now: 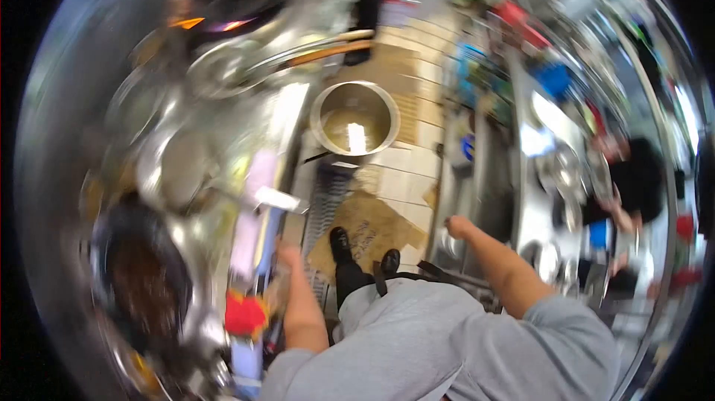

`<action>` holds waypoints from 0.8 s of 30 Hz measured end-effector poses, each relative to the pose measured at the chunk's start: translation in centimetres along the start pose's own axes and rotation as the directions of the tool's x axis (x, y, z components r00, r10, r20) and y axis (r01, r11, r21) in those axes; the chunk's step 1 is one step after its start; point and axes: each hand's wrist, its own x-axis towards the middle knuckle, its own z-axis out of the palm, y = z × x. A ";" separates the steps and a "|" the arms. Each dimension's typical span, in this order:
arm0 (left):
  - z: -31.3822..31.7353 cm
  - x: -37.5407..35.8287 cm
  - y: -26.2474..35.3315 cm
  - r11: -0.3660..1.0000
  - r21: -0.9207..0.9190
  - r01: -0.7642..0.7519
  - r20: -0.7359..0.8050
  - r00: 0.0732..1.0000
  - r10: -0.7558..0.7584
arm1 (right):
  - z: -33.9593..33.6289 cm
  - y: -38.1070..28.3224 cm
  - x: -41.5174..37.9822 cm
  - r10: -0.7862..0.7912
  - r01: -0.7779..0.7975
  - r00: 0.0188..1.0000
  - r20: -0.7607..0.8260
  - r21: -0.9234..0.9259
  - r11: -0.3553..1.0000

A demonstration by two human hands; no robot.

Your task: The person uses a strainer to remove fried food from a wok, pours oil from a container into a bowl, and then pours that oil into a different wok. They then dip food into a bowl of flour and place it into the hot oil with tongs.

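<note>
My left hand point(287, 253) is low beside the stove counter's front edge, its fingers smeared by motion. Folded pink-lilac cloths point(244, 243) lie along that edge next to it, and a pale, flat handle end point(281, 199) juts out above. On the other side, my right hand point(459, 227) is at the edge of the right-hand steel counter, right by a small round shiny metal thing point(448, 243). Its fingers look curled but are blurred, and I cannot tell what it holds. Ahead of me, a large steel pot point(356, 88) has liquid in its bottom.
A dark wok point(141, 274) with brown contents sits on the left stove. Flames point(234, 26) show under a far wok. Cardboard sheets point(372, 233) cover floor tiles by my feet. Metal bowls point(560, 166) stand on the right counter, with another person point(633, 181) beyond.
</note>
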 end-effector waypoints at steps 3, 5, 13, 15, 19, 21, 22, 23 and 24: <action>1.3 3.4 -6.8 0.923 0.361 -0.133 0.064 0.991 0.118 | 3.9 8.3 -8.3 0.285 -0.281 0.950 0.129 -0.052 0.958; 2.0 5.3 -10.8 0.882 0.407 -0.238 0.216 0.963 0.161 | 6.5 11.1 -13.8 0.222 -0.223 0.962 0.157 -0.013 0.975; 0.0 7.2 -8.2 0.767 0.443 0.465 0.296 0.731 -0.615 | 11.8 4.3 -23.1 0.435 -0.444 0.881 0.186 0.640 0.627; -0.6 6.6 -7.5 0.817 0.554 0.162 0.360 0.838 -0.411 | 13.8 3.0 -23.0 0.375 -0.386 0.909 0.183 0.712 0.587; 0.2 4.7 -5.3 0.571 0.541 -0.617 0.565 0.770 0.296 | 15.5 1.3 -23.4 0.325 -0.235 0.944 0.056 0.804 0.546; 1.8 -0.2 1.9 0.809 0.334 -0.484 0.449 0.836 0.315 | 15.8 1.5 -23.5 0.335 -0.213 0.939 0.075 0.892 0.399; 5.0 0.2 0.2 0.795 0.255 -0.551 0.519 0.771 0.369 | 15.8 1.7 -23.8 0.350 -0.193 0.932 0.098 0.949 0.247; 6.9 -2.0 2.0 0.923 0.107 -0.370 0.606 0.760 0.235 | 15.1 2.0 -24.5 0.410 -0.137 0.904 0.125 0.991 0.000; 8.3 -5.5 5.4 0.999 -0.025 -0.034 0.701 0.712 0.042 | 15.2 2.8 -24.8 0.482 -0.074 0.861 0.162 0.978 -0.196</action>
